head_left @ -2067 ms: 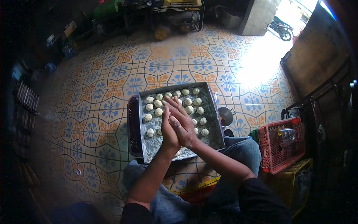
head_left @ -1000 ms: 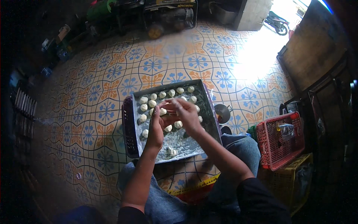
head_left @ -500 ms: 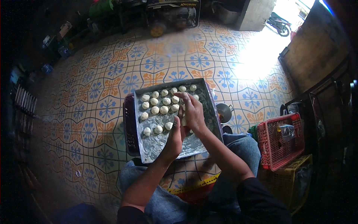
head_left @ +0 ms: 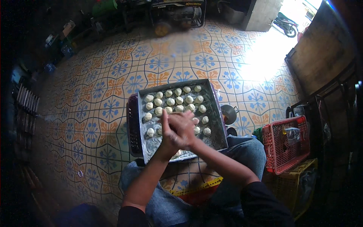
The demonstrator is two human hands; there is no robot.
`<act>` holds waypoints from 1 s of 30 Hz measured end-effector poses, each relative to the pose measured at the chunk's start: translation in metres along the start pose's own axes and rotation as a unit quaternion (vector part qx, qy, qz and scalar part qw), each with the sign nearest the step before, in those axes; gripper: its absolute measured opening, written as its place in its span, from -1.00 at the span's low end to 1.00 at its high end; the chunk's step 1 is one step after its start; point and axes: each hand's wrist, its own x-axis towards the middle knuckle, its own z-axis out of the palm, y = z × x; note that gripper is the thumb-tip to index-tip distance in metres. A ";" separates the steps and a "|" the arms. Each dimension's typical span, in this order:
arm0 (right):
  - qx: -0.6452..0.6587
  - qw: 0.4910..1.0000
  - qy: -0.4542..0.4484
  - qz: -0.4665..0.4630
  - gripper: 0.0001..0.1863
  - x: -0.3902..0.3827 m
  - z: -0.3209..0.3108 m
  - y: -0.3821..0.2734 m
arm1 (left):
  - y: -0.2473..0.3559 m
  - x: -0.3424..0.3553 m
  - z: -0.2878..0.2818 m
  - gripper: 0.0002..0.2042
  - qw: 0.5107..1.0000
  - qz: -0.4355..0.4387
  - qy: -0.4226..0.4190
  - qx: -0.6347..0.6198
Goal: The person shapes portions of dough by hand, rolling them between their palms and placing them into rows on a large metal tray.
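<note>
1. Pale, rounded dough balls (head_left: 149,98) sit in rough rows on the metal tray (head_left: 216,140), mostly spaced apart, presumably so they don't stick together; a whitish coating on the tray probably helps too.
2. One more lies near the tray's front edge, partly hidden by the wrists.
3. Over the tray, the left hand (head_left: 168,137) and right hand (head_left: 184,128) press together, the right across the left. The right fingers look slightly fanned but blurred; one left digit points up, the others are mostly hidden. I cannot tell whether dough is between the palms.
4. The tray rests on a dark purple crate (head_left: 134,123), likely to raise it within reach, in front of the jeans-clad knees (head_left: 247,153).
5. A metal pan (head_left: 229,112) stands just beside it, right; farther right, a red crate (head_left: 269,149).
</note>
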 end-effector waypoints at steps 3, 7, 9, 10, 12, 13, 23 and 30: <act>-0.029 0.994 0.014 -0.102 -0.62 0.001 -0.006 0.023 | 0.000 0.002 0.003 -0.02 0.998 0.041 0.046 -0.033; 0.130 0.921 0.008 0.366 -0.64 -0.001 -0.025 0.058 | -0.009 -0.004 0.021 -0.11 0.997 -0.010 0.026 0.069; 0.082 0.924 -0.009 0.373 -0.61 0.003 -0.022 0.027 | -0.005 -0.008 0.011 -0.15 0.994 -0.007 0.037 0.098; -0.011 0.943 -0.044 0.328 -0.60 0.006 -0.013 -0.006 | -0.007 -0.009 -0.013 -0.13 0.987 0.006 0.061 0.145; -0.103 0.984 -0.008 0.143 -0.59 -0.010 -0.006 -0.006 | 0.010 -0.006 0.000 -0.05 0.987 0.035 0.086 0.133; -0.061 0.991 0.001 0.119 -0.61 -0.010 -0.005 -0.002 | 0.015 -0.005 -0.008 -0.05 0.992 0.014 0.089 0.087; 0.300 0.843 0.190 0.404 -0.33 0.006 -0.049 0.060 | 0.040 -0.003 -0.004 -0.03 0.969 -0.088 -0.087 0.213; -0.089 0.991 0.101 0.027 -0.56 -0.019 0.016 -0.011 | 0.025 -0.004 0.004 -0.18 1.000 0.008 0.014 0.000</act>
